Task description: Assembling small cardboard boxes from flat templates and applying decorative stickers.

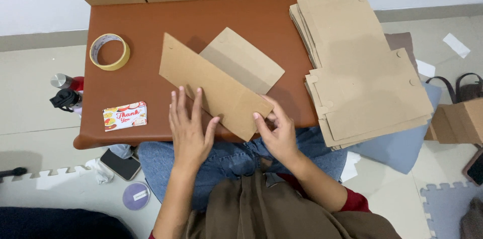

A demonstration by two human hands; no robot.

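Both hands, cardboard sheet [216,88] lying diagonal

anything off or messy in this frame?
Mostly tidy. The stack of flat cardboard sheets overhangs the brown table at its right edge, fanned unevenly. Paper scraps litter the floor. Both hands, left hand and right hand, press the folded cardboard piece.

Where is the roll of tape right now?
In the head view, the roll of tape lies flat on the brown table, toward its left end, left of the folded cardboard sheet and above the small printed card.
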